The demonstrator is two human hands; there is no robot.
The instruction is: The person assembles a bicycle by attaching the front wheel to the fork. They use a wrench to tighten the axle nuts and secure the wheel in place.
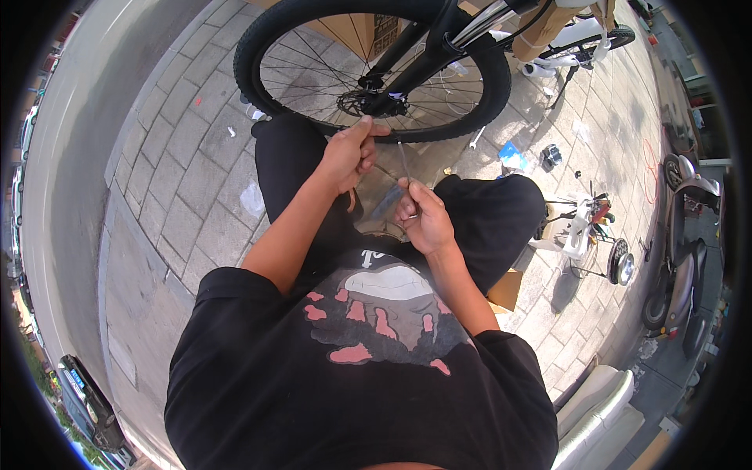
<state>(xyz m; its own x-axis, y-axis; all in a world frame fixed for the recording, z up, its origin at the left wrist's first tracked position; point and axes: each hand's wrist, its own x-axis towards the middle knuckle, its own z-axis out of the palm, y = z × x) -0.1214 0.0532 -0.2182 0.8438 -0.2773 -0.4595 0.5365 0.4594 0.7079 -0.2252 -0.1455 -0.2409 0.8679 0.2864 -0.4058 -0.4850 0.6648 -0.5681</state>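
A bicycle wheel with a black knobbly tyre, spokes and a disc rotor stands in front of my knees. The black fork runs down to its hub. My left hand is closed at the near edge of the tyre, thumb and forefinger together; what they pinch, if anything, is too small to tell. Lower and to the right, my right hand is closed around a thin metal rod-shaped tool. Its upper tip points up at the tyre; its lower part is hidden in my fingers.
A cardboard box stands behind the wheel. Right of it, a wrench, a blue packet and small parts lie on the paving. Farther right are wrapped bicycle parts and a parked scooter. An open carton sits by my right knee.
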